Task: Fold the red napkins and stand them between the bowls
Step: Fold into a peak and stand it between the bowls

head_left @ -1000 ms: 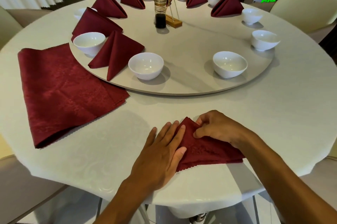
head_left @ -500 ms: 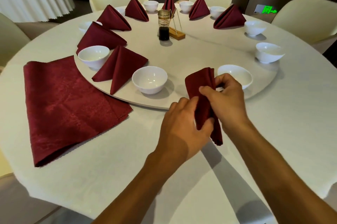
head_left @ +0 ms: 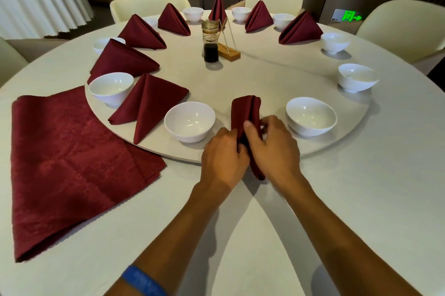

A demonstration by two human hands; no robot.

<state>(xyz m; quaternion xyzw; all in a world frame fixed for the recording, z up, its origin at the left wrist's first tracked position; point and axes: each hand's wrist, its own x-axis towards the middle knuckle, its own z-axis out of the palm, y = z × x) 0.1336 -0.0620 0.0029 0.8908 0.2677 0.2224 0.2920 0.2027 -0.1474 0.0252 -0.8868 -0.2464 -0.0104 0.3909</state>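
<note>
Hands met over the lazy Susan's (head_left: 265, 74) near edge: the left hand (head_left: 224, 155) and right hand (head_left: 272, 149) each pinched the folded red napkin (head_left: 245, 112), fingers curled round its lower half, its tip pointing away. One white bowl (head_left: 189, 121) sat left of that grip, another (head_left: 310, 116) right. Soft, light cloth, it looked liable to slump; holding low by the base folds seemed wisest.

Both forearms extended forward, left hand (head_left: 222, 151) and right hand (head_left: 272, 149) side by side, fingers curled
</note>
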